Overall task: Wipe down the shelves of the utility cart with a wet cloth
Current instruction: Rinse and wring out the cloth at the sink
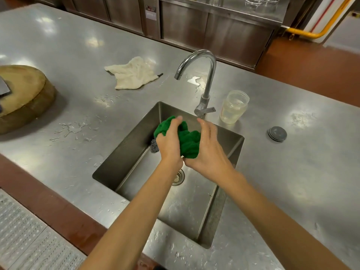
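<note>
Green cloth [190, 142] bunched in both grips over sink [229, 172] | left hand [169, 142], right hand [209, 151] clenched | faucet [202, 75], jar [233, 107] behind

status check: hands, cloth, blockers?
Left hand and right hand both gripping green cloth, bunched over sink. Faucet not running. Cart not in view.

Brushed stainless-steel counter [292, 172] and sink [136, 145], glossy chrome faucet [202, 61], fuzzy green cloth [187, 141], clear plastic jar [233, 108], rough wooden block [25, 98].
</note>
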The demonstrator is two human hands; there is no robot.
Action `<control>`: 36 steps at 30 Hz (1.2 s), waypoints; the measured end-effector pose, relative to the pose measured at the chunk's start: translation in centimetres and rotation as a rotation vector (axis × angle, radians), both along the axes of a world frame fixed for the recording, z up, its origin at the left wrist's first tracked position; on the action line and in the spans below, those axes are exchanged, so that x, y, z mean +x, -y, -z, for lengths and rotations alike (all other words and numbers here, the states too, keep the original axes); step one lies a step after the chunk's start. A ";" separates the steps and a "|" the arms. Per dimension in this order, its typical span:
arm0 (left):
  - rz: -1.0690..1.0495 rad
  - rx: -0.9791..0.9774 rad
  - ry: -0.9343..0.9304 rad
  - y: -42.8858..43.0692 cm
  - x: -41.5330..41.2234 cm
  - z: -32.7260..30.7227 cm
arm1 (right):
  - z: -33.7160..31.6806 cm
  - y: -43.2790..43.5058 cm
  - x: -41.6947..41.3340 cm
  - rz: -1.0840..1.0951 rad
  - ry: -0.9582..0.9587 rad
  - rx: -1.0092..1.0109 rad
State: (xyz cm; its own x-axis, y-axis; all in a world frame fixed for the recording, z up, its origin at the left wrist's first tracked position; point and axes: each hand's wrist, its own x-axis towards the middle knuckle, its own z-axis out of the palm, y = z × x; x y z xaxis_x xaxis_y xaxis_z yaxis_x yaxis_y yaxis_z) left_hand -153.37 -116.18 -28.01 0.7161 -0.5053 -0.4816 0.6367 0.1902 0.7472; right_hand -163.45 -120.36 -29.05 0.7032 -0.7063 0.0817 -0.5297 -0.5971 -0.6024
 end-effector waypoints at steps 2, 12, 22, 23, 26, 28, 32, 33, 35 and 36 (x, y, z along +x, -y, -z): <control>-0.022 -0.002 -0.186 0.2 0.4 0.5 | 1.1 -0.9 -0.6 -0.019 0.068 -0.250; 0.016 0.096 -0.264 1.3 0.3 3.4 | 2.8 -1.1 -0.5 0.088 -0.172 -0.564; -0.001 0.036 0.082 2.4 1.3 0.8 | 0.7 0.0 1.9 0.220 -0.137 0.063; 0.025 0.016 0.124 2.5 1.6 0.7 | 0.3 0.2 2.0 0.201 -0.091 0.133; 0.130 -0.064 0.207 2.9 2.5 0.1 | -1.0 0.9 2.0 0.136 -0.021 0.223; 0.218 -0.110 0.219 3.1 3.1 -0.5 | -1.5 1.2 2.0 0.115 0.021 0.330; 0.413 -0.161 0.272 3.3 3.9 -0.8 | -1.7 1.2 1.9 0.066 0.157 0.647; 0.460 -0.168 0.286 3.3 4.1 -0.9 | -1.7 1.3 1.8 0.055 0.168 0.707; 0.533 -0.184 0.300 3.5 4.3 -1.1 | -1.5 1.4 1.8 0.029 0.202 0.824; 0.562 -0.195 0.299 3.6 4.4 -1.3 | -1.3 1.5 1.8 0.015 0.225 0.888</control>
